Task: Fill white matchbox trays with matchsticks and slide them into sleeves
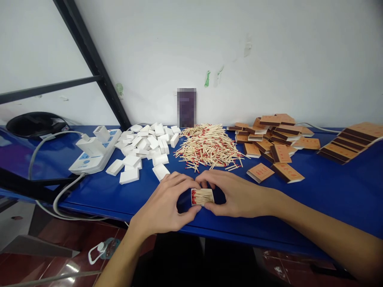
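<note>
Near the front edge of the blue table, a small white matchbox tray (202, 197) is filled with red-tipped matches, their heads toward the left end. My left hand (170, 201) grips the tray's left side between thumb and fingers. On its right side, my right hand (231, 193) pinches the tray in the same way. Just beyond my hands lies a big loose heap of matches (211, 146). A pile of white matchbox trays (146, 143) lies to the left of the heap. Orange-brown matchbox sleeves (281, 153) are piled to its right.
A white power strip (98, 157) with plugged-in chargers sits at the left, its cables hanging over the edge. Joined matchbox sleeves (353, 141) stand at the far right. A pixelated dark upright object (186, 107) leans on the wall. A black metal frame (98, 67) rises at left.
</note>
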Demonstrator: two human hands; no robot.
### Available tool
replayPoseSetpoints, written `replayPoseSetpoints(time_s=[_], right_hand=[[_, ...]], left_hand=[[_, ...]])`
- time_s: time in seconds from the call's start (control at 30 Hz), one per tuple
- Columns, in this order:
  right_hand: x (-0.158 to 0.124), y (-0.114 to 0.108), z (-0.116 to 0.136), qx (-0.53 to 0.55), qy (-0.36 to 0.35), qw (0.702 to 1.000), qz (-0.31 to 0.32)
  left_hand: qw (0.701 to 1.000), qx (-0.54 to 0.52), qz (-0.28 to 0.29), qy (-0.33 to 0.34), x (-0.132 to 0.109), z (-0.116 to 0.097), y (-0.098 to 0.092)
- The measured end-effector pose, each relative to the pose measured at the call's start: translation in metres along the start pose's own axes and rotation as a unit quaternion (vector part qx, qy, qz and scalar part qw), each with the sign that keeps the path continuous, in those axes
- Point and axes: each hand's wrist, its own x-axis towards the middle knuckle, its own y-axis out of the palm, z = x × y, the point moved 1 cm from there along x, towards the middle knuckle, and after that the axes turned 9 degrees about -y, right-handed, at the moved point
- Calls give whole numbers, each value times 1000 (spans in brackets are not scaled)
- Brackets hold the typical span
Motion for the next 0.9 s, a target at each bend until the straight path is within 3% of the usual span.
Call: replayPoseSetpoints(time_s=[0.2,0.47,0.63,0.73,0.9], right_hand=[[-2,0,-2,-67,6,998,-5],[-5,-2,0,-117,9,993,-5],[-5,-8,-5,-87,9,996,-9],[-5,-20,-12,-48,23,997,-47],[-8,-38,-28,-212,49,967,-131]], left_hand=[[997,-37,-60,-35,-1,3,-3],[999,9,-36,-31,2,3,-1],[999,27,-27,-21,3,3,0],[999,30,-21,-18,2,2,0],[999,43,16,4,1,0,0]])
